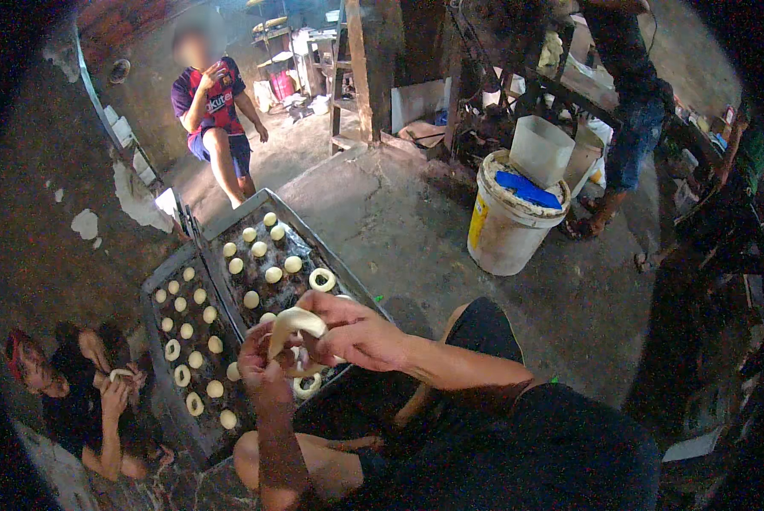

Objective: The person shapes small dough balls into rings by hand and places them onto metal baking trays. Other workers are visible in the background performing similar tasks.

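Both my hands hold a pale dough ring (299, 323) up over the trays. My left hand (265, 356) grips its left side, with the fingers bent around it. My right hand (360, 334) pinches the ring from the right, its thumb and fingers curled. Part of the ring is hidden by my fingers. Just beneath lies a dark metal tray (320, 247) bearing several dough balls (259, 249) and a few rings, among them one dough ring (322, 270) near its right edge. My forearms cover the tray's near end.
A second dark tray (165, 375) with dough balls and rings adjoins on the left. Beside it, a co-worker (92, 426) handles a dough ring. Another person (216, 106) stands beyond the trays. A white bucket (503, 230) stands right, and someone's legs (633, 145) show behind it.
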Action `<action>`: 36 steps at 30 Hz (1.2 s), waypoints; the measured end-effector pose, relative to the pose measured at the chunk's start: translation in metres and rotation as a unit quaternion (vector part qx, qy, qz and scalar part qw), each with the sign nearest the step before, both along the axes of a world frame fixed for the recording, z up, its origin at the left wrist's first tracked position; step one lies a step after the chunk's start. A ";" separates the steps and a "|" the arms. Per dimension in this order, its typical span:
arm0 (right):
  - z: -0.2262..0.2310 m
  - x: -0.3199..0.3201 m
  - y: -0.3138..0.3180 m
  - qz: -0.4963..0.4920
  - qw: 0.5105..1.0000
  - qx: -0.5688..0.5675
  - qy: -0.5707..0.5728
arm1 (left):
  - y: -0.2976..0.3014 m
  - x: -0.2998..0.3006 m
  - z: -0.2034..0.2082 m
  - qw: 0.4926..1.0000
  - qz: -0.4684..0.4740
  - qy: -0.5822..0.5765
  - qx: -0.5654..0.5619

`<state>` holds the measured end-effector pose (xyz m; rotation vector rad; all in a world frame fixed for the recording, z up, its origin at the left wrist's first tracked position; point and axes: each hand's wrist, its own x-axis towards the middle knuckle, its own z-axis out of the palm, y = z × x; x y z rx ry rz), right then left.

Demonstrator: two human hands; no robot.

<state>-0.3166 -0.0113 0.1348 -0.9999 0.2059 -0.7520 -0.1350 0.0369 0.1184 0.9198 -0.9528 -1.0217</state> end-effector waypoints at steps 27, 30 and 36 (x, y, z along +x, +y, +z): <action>-0.107 0.108 -0.217 -0.142 0.876 -0.187 0.422 | -0.010 0.092 -0.029 0.923 0.058 0.333 0.185; -0.176 0.127 -0.250 -0.176 0.688 -0.431 0.556 | -0.008 0.105 -0.031 0.930 0.053 0.325 0.163; -0.277 0.157 -0.284 -0.146 0.789 -0.245 0.544 | -0.005 0.107 -0.030 0.927 0.028 0.332 0.170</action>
